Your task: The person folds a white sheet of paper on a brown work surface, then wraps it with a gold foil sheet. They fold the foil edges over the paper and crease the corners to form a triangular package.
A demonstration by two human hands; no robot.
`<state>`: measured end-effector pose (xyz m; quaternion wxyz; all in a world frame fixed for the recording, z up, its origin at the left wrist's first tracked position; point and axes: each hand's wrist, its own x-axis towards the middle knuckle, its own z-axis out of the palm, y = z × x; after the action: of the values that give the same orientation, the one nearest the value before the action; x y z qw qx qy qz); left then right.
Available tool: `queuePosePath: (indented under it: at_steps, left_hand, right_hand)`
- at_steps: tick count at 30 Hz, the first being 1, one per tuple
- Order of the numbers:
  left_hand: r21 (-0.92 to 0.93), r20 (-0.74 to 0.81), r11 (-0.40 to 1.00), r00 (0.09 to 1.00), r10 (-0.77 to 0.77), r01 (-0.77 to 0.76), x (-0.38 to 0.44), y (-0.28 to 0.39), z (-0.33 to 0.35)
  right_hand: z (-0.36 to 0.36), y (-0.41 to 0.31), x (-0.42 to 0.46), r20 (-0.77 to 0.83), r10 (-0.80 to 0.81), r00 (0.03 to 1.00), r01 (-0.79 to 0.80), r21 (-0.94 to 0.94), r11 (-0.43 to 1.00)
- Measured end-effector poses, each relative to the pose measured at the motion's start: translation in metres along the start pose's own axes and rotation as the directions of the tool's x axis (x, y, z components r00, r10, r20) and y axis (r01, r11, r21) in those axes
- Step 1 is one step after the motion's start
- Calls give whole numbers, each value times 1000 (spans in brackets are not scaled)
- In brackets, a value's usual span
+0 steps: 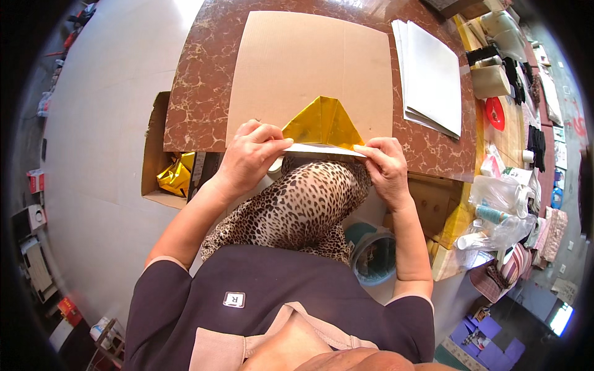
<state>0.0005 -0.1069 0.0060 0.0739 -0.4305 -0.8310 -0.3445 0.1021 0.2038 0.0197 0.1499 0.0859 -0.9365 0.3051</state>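
A gold foil paper point(320, 123), folded to a peak at its far end, lies at the near edge of a cardboard sheet point(315, 60). Along its near side runs a white strip point(322, 149), the paper's pale underside or a folded edge. My left hand point(253, 153) pinches the strip's left end between thumb and fingers. At the right end, my right hand point(385, 167) grips the corner in the same way. The cardboard rests on a brown marbled table point(199, 92), and the near part of the paper reaches past the table's front edge above my lap.
A stack of white sheets point(431, 79) lies right of the cardboard. Left below the table, a cardboard box point(155, 139) holds crumpled gold foil point(176, 176). A bucket point(373, 255) stands by my legs. Plastic bags point(499, 195) and a red dish point(495, 113) crowd the wooden surface at right.
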Motion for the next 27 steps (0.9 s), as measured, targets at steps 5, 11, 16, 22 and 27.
queuePosePath:
  at_steps: [5, 11, 16, 22, 27]
  left_hand:
    - [-51, 9, 991, 993, -121, 121, -1, -4, -3]
    - [-63, 8, 959, 961, -278, 278, 6, -2, -8]
    - [-27, -18, 935, 935, -354, 353, 10, 2, -9]
    - [34, -78, 926, 924, -373, 377, 12, 4, -4]
    - [75, -147, 914, 911, -385, 398, 11, 4, 2]
  right_hand:
    - [-4, 3, 4, 14, 87, 996, -87, 38, 995]
    - [-9, 5, 9, 54, 260, 964, -264, 66, 962]
    - [-10, 0, 18, 57, 333, 941, -336, 48, 941]
    - [-9, -6, 23, 48, 361, 931, -360, -29, 933]
    - [-7, -8, 22, 20, 374, 927, -372, -70, 926]
